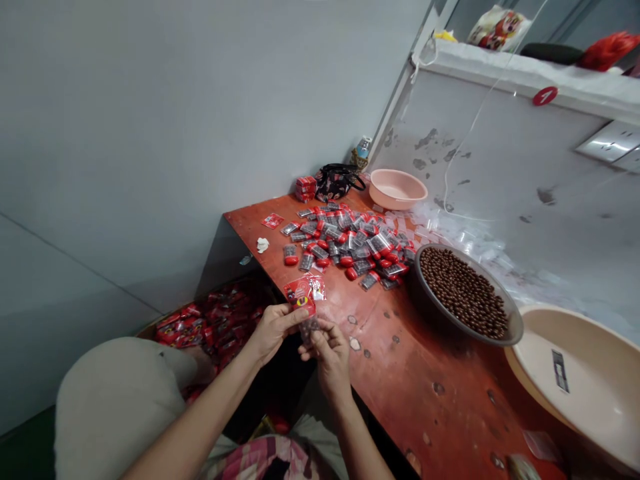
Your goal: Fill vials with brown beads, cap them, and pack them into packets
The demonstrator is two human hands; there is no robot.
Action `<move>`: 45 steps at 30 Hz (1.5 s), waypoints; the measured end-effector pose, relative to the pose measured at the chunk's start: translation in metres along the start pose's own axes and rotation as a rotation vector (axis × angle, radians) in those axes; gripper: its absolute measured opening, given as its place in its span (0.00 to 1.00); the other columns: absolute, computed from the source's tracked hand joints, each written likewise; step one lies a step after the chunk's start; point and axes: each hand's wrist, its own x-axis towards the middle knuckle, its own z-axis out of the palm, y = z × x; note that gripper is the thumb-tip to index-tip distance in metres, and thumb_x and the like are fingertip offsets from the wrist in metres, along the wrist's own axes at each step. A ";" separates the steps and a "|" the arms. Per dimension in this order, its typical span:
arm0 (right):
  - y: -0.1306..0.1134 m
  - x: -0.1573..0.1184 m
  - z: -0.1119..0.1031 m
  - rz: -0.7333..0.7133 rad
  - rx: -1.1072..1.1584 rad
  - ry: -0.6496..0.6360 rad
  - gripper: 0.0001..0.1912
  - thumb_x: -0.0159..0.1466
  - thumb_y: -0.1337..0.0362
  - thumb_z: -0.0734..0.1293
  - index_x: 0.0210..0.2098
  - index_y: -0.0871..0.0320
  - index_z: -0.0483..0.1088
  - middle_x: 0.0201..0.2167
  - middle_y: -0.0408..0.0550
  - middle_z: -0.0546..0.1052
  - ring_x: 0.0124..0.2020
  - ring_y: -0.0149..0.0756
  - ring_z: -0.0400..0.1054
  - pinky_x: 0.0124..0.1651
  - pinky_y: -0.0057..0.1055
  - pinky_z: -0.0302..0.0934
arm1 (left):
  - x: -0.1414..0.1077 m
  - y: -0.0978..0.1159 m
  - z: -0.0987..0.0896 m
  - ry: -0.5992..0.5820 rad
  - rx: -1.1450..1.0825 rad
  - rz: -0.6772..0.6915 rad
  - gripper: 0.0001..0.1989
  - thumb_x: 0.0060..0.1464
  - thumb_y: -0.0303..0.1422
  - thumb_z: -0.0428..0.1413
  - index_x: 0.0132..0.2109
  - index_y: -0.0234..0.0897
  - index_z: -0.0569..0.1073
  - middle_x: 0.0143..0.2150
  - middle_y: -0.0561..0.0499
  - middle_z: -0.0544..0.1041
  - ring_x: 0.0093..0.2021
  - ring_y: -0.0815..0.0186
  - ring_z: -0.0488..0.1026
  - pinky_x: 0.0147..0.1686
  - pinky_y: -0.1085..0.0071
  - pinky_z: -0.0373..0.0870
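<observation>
The left hand (274, 333) has its grip closed on a red printed packet (301, 298), pinching it upright between thumb and fingers, while the right hand (333, 363) has its grip closed at the fingertips on a small clear sachet (309, 330) with dark contents, just below the red packet; the two hands almost touch. Both hands work just in front of the heap of sealed clear packets (345, 243), the landmark here, which lies spread on the orange-red counter (425, 400). Many of these packets sit in the heap, most with a red piece at one end and dark contents inside. Right of the heap, a grey basin (515, 327) holds a deep layer of brown beads (463, 293), so much material remains there. Behind the heap stand a pink basin (397, 189), a stack of red boxes (305, 189) and a black bag (337, 181), and loose empty clear sachets (440, 230) lie between the heap and the wall. Left of the heap, one flat red packet (273, 221) rests alone on the counter, and below that side a cardboard box (210, 320) is packed with many more red packets. A large cream basin (565, 380) sits beyond the grey basin, near the counter's edge.
</observation>
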 end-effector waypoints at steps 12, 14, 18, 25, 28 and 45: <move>0.008 0.003 0.002 -0.049 -0.021 0.101 0.09 0.56 0.62 0.66 0.34 0.59 0.64 0.27 0.43 0.72 0.22 0.30 0.69 0.23 0.28 0.65 | -0.005 -0.016 0.008 0.114 -0.028 0.007 0.12 0.40 0.35 0.61 0.30 0.28 0.74 0.26 0.47 0.75 0.22 0.68 0.69 0.19 0.74 0.63; 0.008 0.001 0.001 -0.101 -0.107 0.117 0.09 0.55 0.62 0.66 0.35 0.58 0.65 0.27 0.43 0.72 0.22 0.29 0.68 0.25 0.28 0.66 | -0.005 -0.013 0.010 0.140 -0.067 0.028 0.11 0.39 0.35 0.61 0.28 0.29 0.74 0.25 0.48 0.75 0.23 0.69 0.69 0.22 0.74 0.65; 0.009 -0.002 0.000 -0.124 -0.130 0.118 0.10 0.54 0.62 0.67 0.35 0.58 0.66 0.25 0.42 0.72 0.22 0.29 0.67 0.25 0.28 0.65 | -0.008 -0.013 0.012 0.105 -0.116 0.018 0.11 0.40 0.35 0.61 0.28 0.29 0.74 0.24 0.49 0.73 0.20 0.70 0.66 0.18 0.74 0.63; 0.004 -0.002 0.005 0.019 0.114 0.069 0.09 0.55 0.63 0.67 0.35 0.58 0.66 0.28 0.42 0.73 0.24 0.29 0.69 0.24 0.26 0.65 | -0.011 -0.022 0.001 -0.007 -0.086 -0.047 0.09 0.41 0.33 0.60 0.26 0.28 0.74 0.19 0.52 0.70 0.18 0.74 0.63 0.18 0.76 0.62; 0.001 -0.006 0.004 0.026 0.078 -0.053 0.17 0.55 0.64 0.67 0.44 0.56 0.65 0.39 0.47 0.72 0.36 0.35 0.69 0.34 0.32 0.68 | -0.012 -0.022 -0.005 0.083 -0.123 -0.021 0.08 0.41 0.32 0.61 0.27 0.28 0.75 0.23 0.50 0.72 0.24 0.71 0.67 0.25 0.75 0.65; 0.002 0.005 -0.005 0.061 -0.028 0.033 0.10 0.55 0.61 0.66 0.32 0.59 0.63 0.21 0.40 0.72 0.17 0.28 0.67 0.17 0.22 0.61 | -0.027 -0.023 -0.041 0.491 -0.161 0.010 0.18 0.48 0.40 0.54 0.44 0.33 0.68 0.44 0.36 0.73 0.39 0.56 0.74 0.38 0.60 0.70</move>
